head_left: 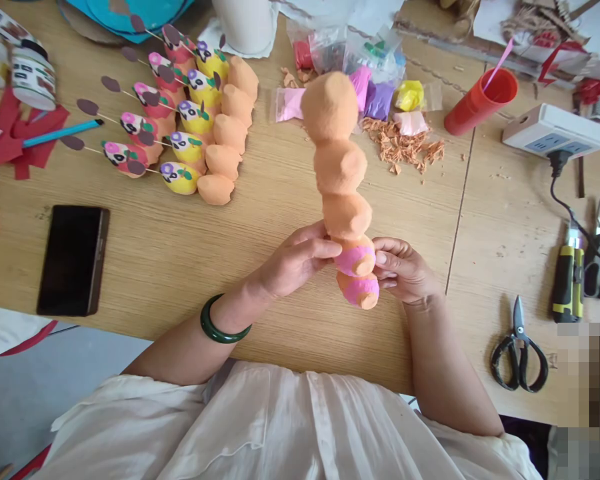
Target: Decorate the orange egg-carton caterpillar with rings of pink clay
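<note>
1. We sat at a wooden craft table (405, 333), w/ clear bags of coloured clay (373, 67) (pink, purple, red, etc.) ahead.
2. Our left hand (295, 259) and right hand (403, 270) held a segmented orange clay figure (337, 167) over the table, fingers curled closely round its pink-banded lower end.
3. It looked light, soft, easily dented; best held low, gently.

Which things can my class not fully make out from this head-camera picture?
Head view:
- Pink-patched segment: partly hidden by the left hand and right hand.
- Pink clay packet: partly hidden by the top segment.
- White cup: cut off by the top edge.
- Lower right corner: hidden by a pixelated patch.
</note>
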Tool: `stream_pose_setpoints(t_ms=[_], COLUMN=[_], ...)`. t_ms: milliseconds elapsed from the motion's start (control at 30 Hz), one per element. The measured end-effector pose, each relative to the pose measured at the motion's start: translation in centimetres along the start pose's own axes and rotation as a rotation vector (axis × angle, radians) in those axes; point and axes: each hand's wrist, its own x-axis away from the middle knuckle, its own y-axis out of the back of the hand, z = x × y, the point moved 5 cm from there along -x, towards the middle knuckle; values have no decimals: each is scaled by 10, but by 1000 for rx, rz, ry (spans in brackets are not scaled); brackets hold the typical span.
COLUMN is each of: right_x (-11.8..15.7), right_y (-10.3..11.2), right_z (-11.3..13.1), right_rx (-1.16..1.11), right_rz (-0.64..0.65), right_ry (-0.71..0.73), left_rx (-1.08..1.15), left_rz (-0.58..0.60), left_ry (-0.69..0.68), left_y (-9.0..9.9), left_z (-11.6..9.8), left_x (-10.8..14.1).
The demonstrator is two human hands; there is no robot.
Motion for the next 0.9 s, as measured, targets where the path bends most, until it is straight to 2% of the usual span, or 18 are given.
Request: stream_pose_setpoints(t_ms=[200, 400, 533, 600, 767, 900], right_x=[0, -1, -2, -2, -5, -5], right_y=[0, 4, 2, 0, -5, -6], right_z=[0, -5, -6, -7, -7, -6], right_rx=[-28, 8, -48, -86, -86, -91], right_rz=[39, 12, 17, 17, -9, -15], right_ry=[-38, -38, 6, 25, 4, 5], left_rx=[-11, 3, 32, 39, 29, 86], left_rz=[8, 13, 72, 65, -59, 14], left_ry=[-40, -98, -151, -136, -53, -43], left_y=[0, -2, -6, -7, 0, 1], left_z=[-2, -5, -6, -6, -6, -3], left_x=[3, 4, 4, 4, 4, 2])
